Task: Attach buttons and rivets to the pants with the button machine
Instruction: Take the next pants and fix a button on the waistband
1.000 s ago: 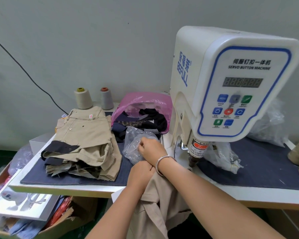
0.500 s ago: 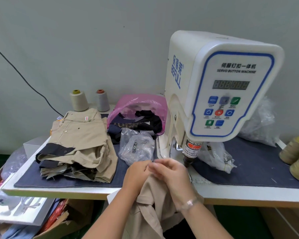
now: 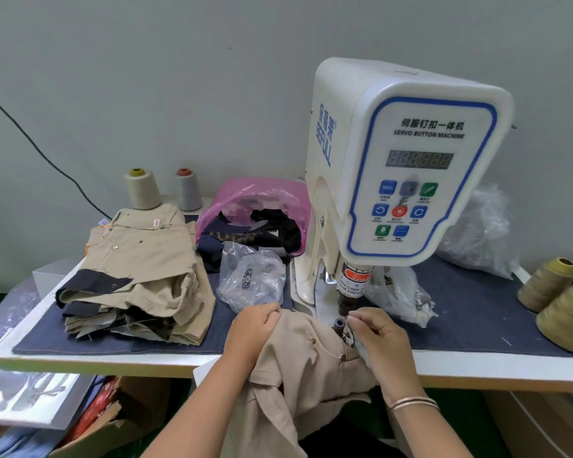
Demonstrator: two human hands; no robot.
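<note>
Our left hand (image 3: 252,328) grips the pants (image 3: 305,365); our right hand (image 3: 379,332) pinches something small at the machine's (image 3: 404,153) die (image 3: 339,323). Fingers this close could be crushed if the punch (image 3: 346,304) fires.

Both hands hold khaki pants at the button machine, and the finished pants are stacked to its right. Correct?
Not quite: the head view shows the stack of finished pants left of the button machine. Both hands, left and right, do hold the khaki pants.
</note>
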